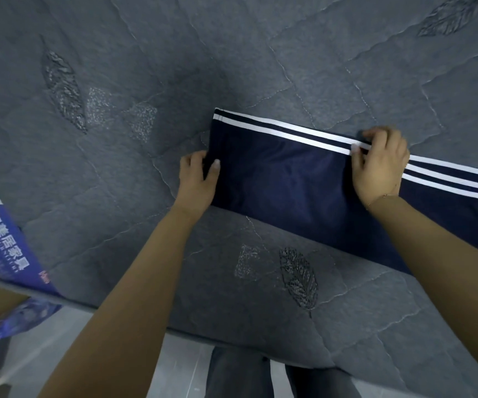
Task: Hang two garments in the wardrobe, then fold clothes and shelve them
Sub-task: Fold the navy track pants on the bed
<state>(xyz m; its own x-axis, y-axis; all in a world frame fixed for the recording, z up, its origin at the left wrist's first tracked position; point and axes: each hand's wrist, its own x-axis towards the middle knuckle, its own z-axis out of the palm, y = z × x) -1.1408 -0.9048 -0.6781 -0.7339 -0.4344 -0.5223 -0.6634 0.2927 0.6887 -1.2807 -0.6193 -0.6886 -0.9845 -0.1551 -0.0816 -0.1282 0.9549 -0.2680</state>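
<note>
- Fingers of the left hand (199, 179) curl round the left end of the navy trousers (289, 182), thumb on top of the cloth and the other fingers tucked at its edge, pinching it.
- Fingers of the right hand (381, 165) are bent and close together, clamped on the far striped edge of the same garment, fingertips pressing the stripes.
- Navy trousers lie flat on the grey mattress (146, 81), a long dark blue band running from the middle of the view off to the right edge, slightly slanted toward the near right.
- Cloth is smooth with a faint sheen and soft creases between the two hands; its left end is a straight hemmed edge.
- Two white stripes (283, 132) run along the far long edge, parallel, with a thin navy line between them, and pass under the right hand.
- Grey mattress has a quilted surface with stitched lines and embroidered leaf shapes (299, 278), one just near the trousers, others far left and far right.
- At the near left edge of the mattress a blue label (5, 237) shows white Chinese characters reading 和美居家具; smaller print below them is too blurred to read.
- Near the bottom, the person's legs in grey trousers (237, 372) stand on a pale floor (180, 366).
</note>
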